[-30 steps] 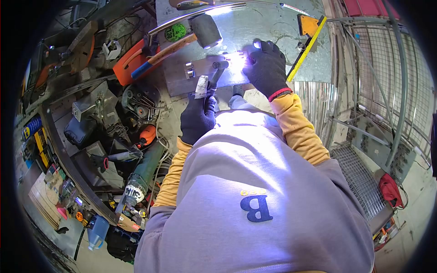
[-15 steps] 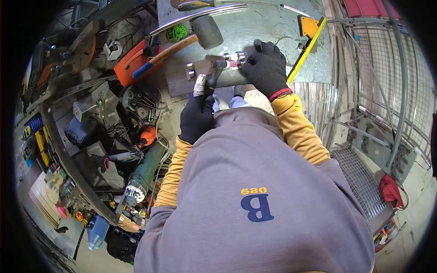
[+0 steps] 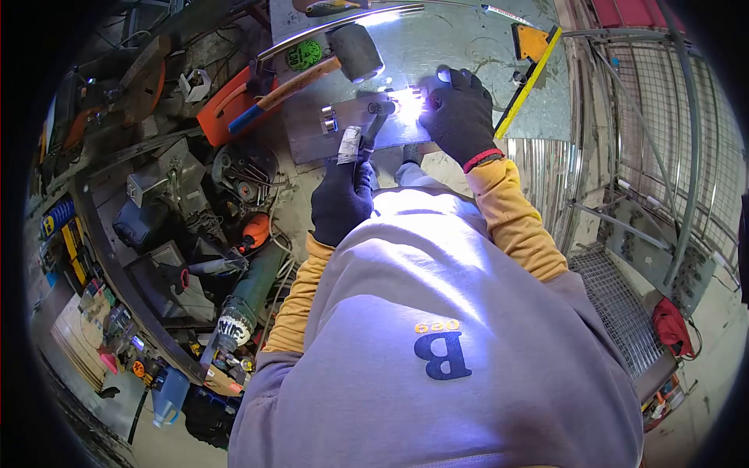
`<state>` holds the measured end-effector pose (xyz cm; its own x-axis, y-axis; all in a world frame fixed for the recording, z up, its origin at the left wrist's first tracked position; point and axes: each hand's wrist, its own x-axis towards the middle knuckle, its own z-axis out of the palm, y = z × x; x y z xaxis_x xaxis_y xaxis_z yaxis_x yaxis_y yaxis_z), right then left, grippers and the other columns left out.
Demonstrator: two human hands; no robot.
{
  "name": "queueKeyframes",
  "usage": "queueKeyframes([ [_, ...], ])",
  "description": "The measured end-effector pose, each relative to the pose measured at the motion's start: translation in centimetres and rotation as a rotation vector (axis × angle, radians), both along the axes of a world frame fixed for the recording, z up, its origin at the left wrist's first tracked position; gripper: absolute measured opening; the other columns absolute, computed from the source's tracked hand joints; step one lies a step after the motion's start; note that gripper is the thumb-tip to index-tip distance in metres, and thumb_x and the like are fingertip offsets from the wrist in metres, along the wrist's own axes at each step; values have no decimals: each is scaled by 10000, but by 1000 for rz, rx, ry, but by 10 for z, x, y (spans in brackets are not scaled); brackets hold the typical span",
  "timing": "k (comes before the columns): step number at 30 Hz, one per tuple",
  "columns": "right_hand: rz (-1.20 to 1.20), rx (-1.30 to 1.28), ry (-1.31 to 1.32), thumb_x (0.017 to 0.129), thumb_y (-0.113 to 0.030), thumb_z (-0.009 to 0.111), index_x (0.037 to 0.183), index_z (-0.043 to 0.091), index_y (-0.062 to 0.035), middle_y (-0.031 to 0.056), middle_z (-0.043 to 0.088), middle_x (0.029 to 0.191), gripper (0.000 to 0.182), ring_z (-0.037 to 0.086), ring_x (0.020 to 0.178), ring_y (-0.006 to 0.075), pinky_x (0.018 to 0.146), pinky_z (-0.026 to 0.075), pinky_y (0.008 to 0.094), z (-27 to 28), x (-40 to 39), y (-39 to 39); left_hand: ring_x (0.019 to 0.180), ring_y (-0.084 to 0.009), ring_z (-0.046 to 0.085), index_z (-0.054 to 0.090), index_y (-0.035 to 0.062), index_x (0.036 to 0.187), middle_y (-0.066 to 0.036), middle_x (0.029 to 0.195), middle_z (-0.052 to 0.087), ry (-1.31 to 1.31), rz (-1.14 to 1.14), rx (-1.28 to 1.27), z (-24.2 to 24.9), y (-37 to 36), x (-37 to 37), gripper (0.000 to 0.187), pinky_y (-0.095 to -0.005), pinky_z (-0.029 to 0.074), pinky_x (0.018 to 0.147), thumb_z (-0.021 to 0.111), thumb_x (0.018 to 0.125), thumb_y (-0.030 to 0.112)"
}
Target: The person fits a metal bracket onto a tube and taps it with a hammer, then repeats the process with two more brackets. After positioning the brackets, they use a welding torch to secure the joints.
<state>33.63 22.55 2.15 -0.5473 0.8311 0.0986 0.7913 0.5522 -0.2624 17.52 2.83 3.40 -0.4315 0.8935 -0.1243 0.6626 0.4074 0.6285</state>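
Observation:
My left hand (image 3: 341,201), in a black glove, is closed around a TIG welding torch (image 3: 376,123). The torch head points right, at a bright arc on a small shiny metal part (image 3: 405,95), whose shape is partly lost in the glare. At the part's right end is my gloved right hand (image 3: 460,113), its fingers curled with the thumb against the part; the exact contact is hidden by the glove. Another pair of small shiny metal pieces (image 3: 329,119) lies left of the torch. Beneath them is a flat metal plate (image 3: 304,143) at the table's near edge.
On the metal table (image 3: 460,35) lie a mallet (image 3: 355,54), a green round disc (image 3: 303,55), an orange magnetic square (image 3: 530,44) and a yellow ruler (image 3: 530,82). A green gas cylinder (image 3: 253,288) and cluttered tools are at left; a wire-mesh cage (image 3: 667,117) stands right.
A bright arc has lit at the torch tip, throwing glare over the metal part and my sweatshirt. The torch and my left hand have shifted slightly right. My right hand stays nearly in place.

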Motion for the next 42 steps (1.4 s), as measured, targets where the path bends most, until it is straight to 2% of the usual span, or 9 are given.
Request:
queueKeyframes([
  [19,-72,-252,-52,851,-467,804,1055,862,-178,83,608,1546,358,481,1458,400,1219,330,519,-8,2,7,1067,-402,764,473,96,1634,-235,1269,748,-331,85,284,-11,-21,-25,676,-446,595,889,715,1003,112],
  [20,-72,-253,-55,851,-467,804,1055,862,-178,83,608,1546,358,481,1458,400,1219,330,519,-7,3,7,968,-143,651,344,75,1712,-71,1265,674,-347,72,214,-20,-36,-35,714,-302,551,905,581,1044,-8],
  [23,-74,-255,-71,850,-466,804,1050,864,-170,79,604,1555,362,487,1456,397,1222,332,527,-4,0,8,855,-80,539,304,119,1737,-36,1203,618,-539,167,281,-21,-64,-53,778,-250,508,768,530,1017,-70],
  [25,-60,-255,-48,844,-460,811,1040,867,-172,79,623,1538,353,507,1440,401,1222,334,533,-3,3,9,1266,-194,652,352,36,1700,-126,1481,645,-658,297,272,-22,-87,-64,757,-316,523,1029,610,996,-71],
  [33,-144,-244,284,852,-241,773,1098,815,-45,191,720,1299,318,650,1262,383,1083,518,468,41,36,12,740,-71,565,423,94,1667,-16,987,637,-517,501,143,-83,-171,-115,663,-255,497,662,587,1030,8],
  [35,-91,-172,273,886,-231,764,1141,790,-18,191,745,1240,333,709,1168,353,1000,566,451,52,45,4,736,-100,606,516,25,1558,-15,885,657,-610,602,50,-92,-175,-123,560,-280,497,646,668,1024,102],
  [38,-442,-822,338,966,-283,765,1122,770,-5,129,777,923,319,751,725,215,672,603,352,68,46,-19,707,-99,609,617,31,1317,-16,852,655,-569,587,-64,-134,-173,-140,363,-291,498,625,712,999,179],
  [40,-425,-844,259,967,-282,766,1110,769,-5,122,770,893,312,738,696,197,652,597,349,57,42,-30,667,-131,635,646,36,1000,-33,789,660,-307,458,-187,-160,-158,-152,253,-332,526,616,757,955,259],
  [42,-398,-870,54,946,-295,778,1078,774,-22,132,778,899,304,754,738,230,690,603,375,52,30,-32,654,-156,646,671,19,1048,-53,787,674,-255,356,-78,-204,-144,-167,282,-372,527,604,746,939,268],
])
